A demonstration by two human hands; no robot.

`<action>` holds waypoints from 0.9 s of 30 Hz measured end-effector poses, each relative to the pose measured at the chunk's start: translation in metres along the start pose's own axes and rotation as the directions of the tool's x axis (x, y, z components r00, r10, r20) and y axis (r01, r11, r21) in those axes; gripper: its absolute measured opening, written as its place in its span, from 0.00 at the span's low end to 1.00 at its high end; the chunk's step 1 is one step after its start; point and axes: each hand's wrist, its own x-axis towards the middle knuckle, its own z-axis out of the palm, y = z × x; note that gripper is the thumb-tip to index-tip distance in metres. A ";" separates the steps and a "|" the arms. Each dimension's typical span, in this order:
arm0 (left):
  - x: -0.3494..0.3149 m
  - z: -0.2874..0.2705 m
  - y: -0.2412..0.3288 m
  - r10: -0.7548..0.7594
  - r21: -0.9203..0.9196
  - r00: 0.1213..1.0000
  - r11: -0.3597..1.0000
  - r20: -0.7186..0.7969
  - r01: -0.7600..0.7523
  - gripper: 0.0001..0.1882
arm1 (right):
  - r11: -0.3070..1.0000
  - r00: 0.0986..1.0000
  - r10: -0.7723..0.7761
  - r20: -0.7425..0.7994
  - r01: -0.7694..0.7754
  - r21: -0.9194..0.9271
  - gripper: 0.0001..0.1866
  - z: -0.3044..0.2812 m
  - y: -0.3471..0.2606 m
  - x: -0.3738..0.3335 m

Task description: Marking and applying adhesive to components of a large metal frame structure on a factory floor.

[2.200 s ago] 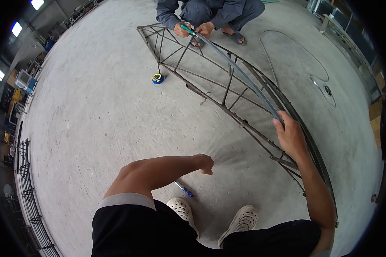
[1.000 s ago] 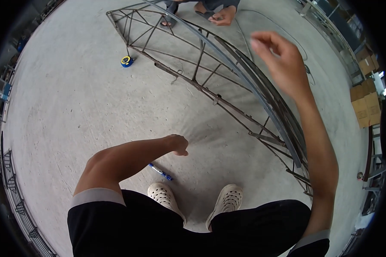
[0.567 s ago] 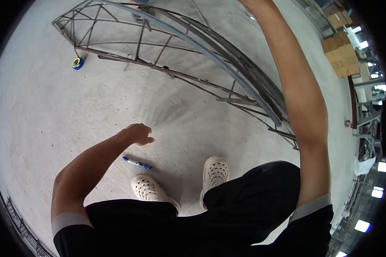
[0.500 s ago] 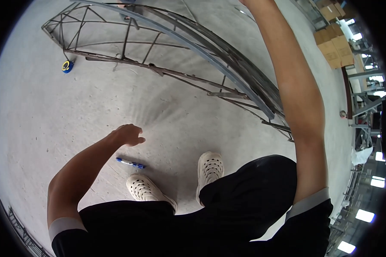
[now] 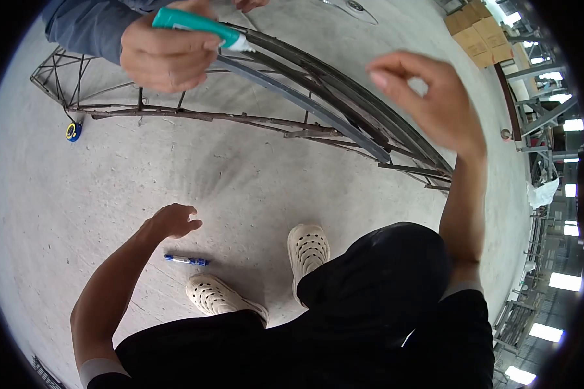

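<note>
My right hand (image 5: 435,97) is raised on the right, beside the curved dark metal bars; thumb and fingers are bent and a little apart, with nothing visible in them. Low on the left, my left hand (image 5: 175,220) hangs over the floor, thumb apart from loosely bent fingers, holding nothing that I can see. Just below it lies a blue-and-white pen (image 5: 187,260). At the top, a co-worker's hand (image 5: 169,55) in a blue-grey sleeve holds a teal tube (image 5: 194,23) with a white tip. Beyond lies a welded metal frame (image 5: 214,117) with a grey bar (image 5: 292,100) across it.
A blue-and-yellow tape measure (image 5: 73,132) lies by the frame's left end. My cream clogs (image 5: 309,249) stand on the concrete floor. Cardboard boxes (image 5: 483,39) and metal stands (image 5: 542,97) line the right side. Another hand (image 5: 250,5) shows at the top edge.
My right hand has drawn back from the top edge into view. The co-worker's hand with the teal tube has come in at the top left. My left hand keeps nearly the same pose.
</note>
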 end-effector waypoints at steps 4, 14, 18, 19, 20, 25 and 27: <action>-0.012 -0.014 0.009 0.015 -0.200 0.998 0.979 -0.064 -0.027 0.27 | 0.975 0.960 0.178 -0.215 -0.143 0.168 0.09 0.031 0.024 -0.091; -0.010 0.014 -0.016 -0.100 -0.036 0.993 0.994 0.062 0.102 0.26 | 0.987 0.874 0.073 -0.480 -0.133 -0.092 0.18 0.089 0.055 -0.133; -0.010 0.008 -0.004 -0.122 -0.091 0.990 0.988 0.068 0.128 0.27 | 0.999 0.842 0.036 -0.538 -0.020 0.035 0.15 0.083 0.067 -0.121; -0.009 0.005 -0.001 -0.122 -0.111 0.990 0.985 0.064 0.129 0.27 | 0.998 0.836 0.048 -0.546 -0.012 0.069 0.14 0.077 0.067 -0.119; -0.010 0.004 0.000 -0.124 -0.135 0.990 0.982 0.061 0.132 0.27 | 0.995 0.833 0.059 -0.551 -0.002 0.103 0.14 0.072 0.066 -0.117; -0.005 0.006 -0.006 -0.137 -0.164 0.988 0.975 0.074 0.147 0.27 | 0.983 0.816 0.068 -0.574 0.045 0.180 0.12 0.069 0.071 -0.111; -0.004 0.004 0.000 -0.138 -0.152 0.985 0.977 0.099 0.152 0.27 | 0.982 0.821 0.048 -0.569 0.067 0.179 0.12 0.071 0.072 -0.109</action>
